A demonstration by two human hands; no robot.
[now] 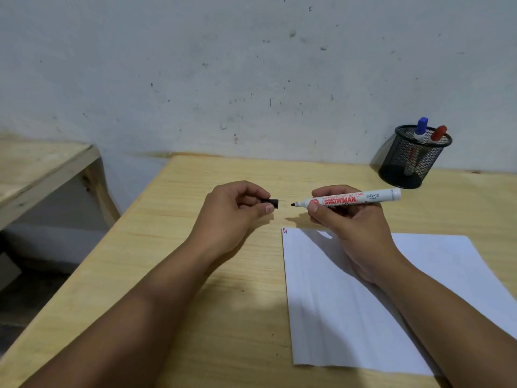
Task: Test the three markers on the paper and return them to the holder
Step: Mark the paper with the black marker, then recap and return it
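Note:
My right hand (345, 219) grips a white marker (363, 198) with red lettering, held level above the table, its bare dark tip pointing left. My left hand (235, 211) pinches the marker's black cap (272, 203), a short gap away from the tip. A white sheet of paper (363, 303) lies under my right forearm, with small red and blue strokes (284, 230) at its top left corner. A black mesh holder (411, 158) stands at the back right by the wall, with a blue-capped marker (421, 128) and a red-capped marker (437, 133) in it.
The wooden table (195, 275) meets a stained white wall at the back. Its left edge runs diagonally, with floor below. A second wooden surface (36, 169) stands off to the left, across a gap.

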